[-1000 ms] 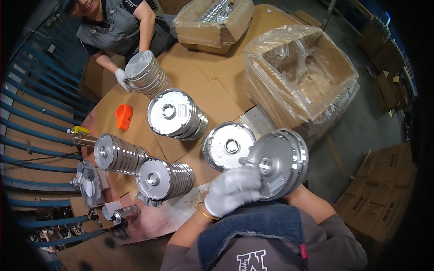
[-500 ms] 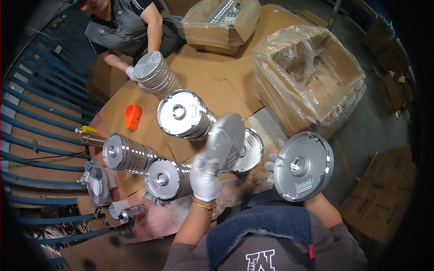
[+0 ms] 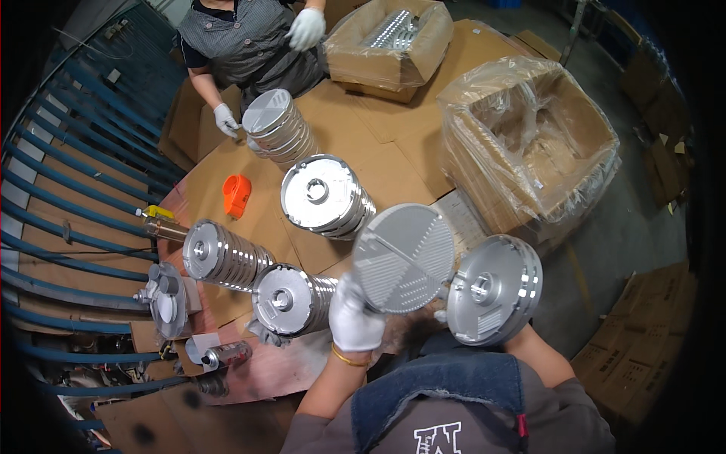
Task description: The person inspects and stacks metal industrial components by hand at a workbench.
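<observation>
My left hand (image 3: 354, 316), in a white glove, grips a round silver metal disc (image 3: 404, 257) by its lower left edge. The disc's ribbed face, split into quarters by a cross, is turned up. On the right, my right hand (image 3: 443, 312) holds a thick silver disc (image 3: 484, 291) with a raised centre hub; more than one rim shows along its side. Most of that hand is hidden behind the metal. The two held pieces are close together. Left of my left hand lies a tilted stack of similar discs (image 3: 283, 300).
More disc stacks (image 3: 321, 193) (image 3: 204, 250) (image 3: 268, 117) stand on the cardboard-covered table (image 3: 370, 113). An orange tape dispenser (image 3: 237, 195) and spray can (image 3: 227, 354) lie left. A plastic-lined carton (image 3: 484, 174) stands right; another carton (image 3: 370, 68) holds metal parts. A co-worker's gloved hands (image 3: 308, 29) are across.
My left hand has turned its disc so the ribbed face shows and brought it right, covering the disc behind. My right hand's piece has tilted. The co-worker's hands have left the far stack.
</observation>
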The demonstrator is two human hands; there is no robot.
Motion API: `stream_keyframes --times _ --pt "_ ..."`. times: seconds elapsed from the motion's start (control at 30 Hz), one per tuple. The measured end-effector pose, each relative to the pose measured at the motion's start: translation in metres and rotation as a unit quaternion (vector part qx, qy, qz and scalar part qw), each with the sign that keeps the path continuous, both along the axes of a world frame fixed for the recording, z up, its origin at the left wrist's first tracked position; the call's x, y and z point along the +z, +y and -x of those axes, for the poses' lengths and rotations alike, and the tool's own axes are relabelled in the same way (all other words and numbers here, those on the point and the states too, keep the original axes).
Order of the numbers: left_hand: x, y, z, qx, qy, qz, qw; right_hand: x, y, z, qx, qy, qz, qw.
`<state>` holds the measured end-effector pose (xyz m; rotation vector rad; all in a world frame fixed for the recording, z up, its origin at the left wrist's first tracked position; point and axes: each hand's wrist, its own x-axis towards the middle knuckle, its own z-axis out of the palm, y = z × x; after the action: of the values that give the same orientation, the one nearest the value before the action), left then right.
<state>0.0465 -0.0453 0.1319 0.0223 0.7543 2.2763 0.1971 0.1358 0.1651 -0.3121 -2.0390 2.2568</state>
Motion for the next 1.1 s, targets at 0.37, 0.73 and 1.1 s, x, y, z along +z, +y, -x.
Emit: stream_keyframes --times 0.37,0.73,1.1 --pt "0.018 0.035 -0.008 -0.046 0.642 0.276 0.714 -0.027 0.003 -0.023 -0.080 -0.028 0.080 0.993" --pt "-0.026 0.021 0.009 0.041 0.667 0.320 0.671 -0.002 0.003 -0.015 -0.085 -0.010 0.402 0.912" --pt "-0.010 0.004 0.018 -0.001 -0.175 -0.148 0.973 -0.029 0.002 -0.015 -0.066 -0.001 0.503 0.862"
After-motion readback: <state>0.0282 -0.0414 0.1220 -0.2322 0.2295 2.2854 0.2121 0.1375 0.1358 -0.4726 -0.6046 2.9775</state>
